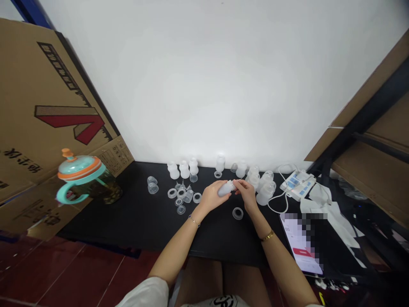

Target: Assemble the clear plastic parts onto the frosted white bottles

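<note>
A small white baby bottle (pixel 225 189) lies tilted in my left hand (pixel 211 196), its open end toward the right. The fingers of my left hand wrap round its body. My right hand (pixel 246 194) pinches at the neck end of the bottle; whether a small part is between those fingertips is hidden. Below the hands a clear-white collar ring (pixel 237 213) lies on the black table (pixel 140 226). Left of my left hand is a loose group of collar rings (pixel 172 193), silicone nipples (pixel 179 186) and clear caps (pixel 181 209).
White bottles (pixel 184 169) stand along the wall, and capped bottles (pixel 266 192) cluster at right. Clear domes (pixel 152 187) lie at left near a teal-handled jug (pixel 83 179). A power strip (pixel 298 184) with a cable, white papers (pixel 335 217) and a phone (pixel 298 247) occupy the right side.
</note>
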Tool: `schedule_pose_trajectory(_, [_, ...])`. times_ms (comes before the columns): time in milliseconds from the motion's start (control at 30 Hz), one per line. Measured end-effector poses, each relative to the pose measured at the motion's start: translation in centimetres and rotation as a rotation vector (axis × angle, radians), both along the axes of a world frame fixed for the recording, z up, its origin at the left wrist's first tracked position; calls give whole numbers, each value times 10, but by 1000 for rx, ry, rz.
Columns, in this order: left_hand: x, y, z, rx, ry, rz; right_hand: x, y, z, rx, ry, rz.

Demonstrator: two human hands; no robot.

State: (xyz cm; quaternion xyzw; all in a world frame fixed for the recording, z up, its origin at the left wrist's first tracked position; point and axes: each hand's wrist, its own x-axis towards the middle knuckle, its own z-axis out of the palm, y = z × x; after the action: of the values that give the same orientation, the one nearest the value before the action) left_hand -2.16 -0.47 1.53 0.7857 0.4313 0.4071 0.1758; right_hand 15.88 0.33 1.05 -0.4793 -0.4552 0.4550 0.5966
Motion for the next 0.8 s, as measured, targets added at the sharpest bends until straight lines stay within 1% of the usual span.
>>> schedule_pose_trajectory(200, [0, 1, -1, 3, 4, -4, 0, 1, -2, 2, -16, -9])
schedule_pose_trajectory(533, [0, -1, 1, -5, 9, -4, -1, -2, 3, -12, -51, -32])
schedule_pose_trajectory(800, [1, -1, 1, 2, 24, -12, -2, -2, 2, -12, -81, -47])
